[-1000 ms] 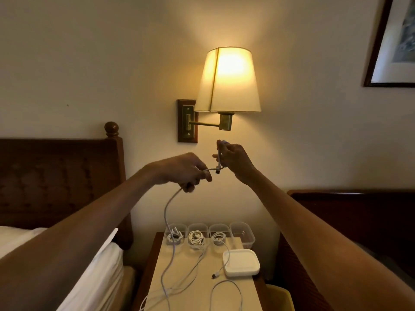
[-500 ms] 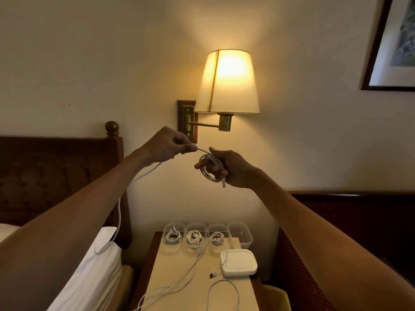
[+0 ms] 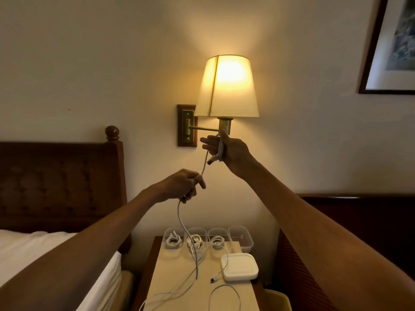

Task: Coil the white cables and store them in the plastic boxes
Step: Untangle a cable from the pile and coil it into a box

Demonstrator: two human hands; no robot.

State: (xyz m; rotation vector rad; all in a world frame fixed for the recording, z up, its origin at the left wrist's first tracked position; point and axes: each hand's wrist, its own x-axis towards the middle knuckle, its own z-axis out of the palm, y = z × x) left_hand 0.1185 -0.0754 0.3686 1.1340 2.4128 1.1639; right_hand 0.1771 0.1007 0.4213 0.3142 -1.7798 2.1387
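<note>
Right hand (image 3: 229,151) grips coiled cable (image 3: 221,149); left hand (image 3: 183,185) pinches it.

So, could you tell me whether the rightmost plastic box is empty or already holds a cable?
Empty: the rightmost plastic box shows only its bare, clear bottom, with nothing coiled inside.

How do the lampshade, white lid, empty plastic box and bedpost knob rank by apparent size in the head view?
1. lampshade
2. white lid
3. empty plastic box, though it sits farther back than the lid, so their true order is unsure
4. bedpost knob
</note>
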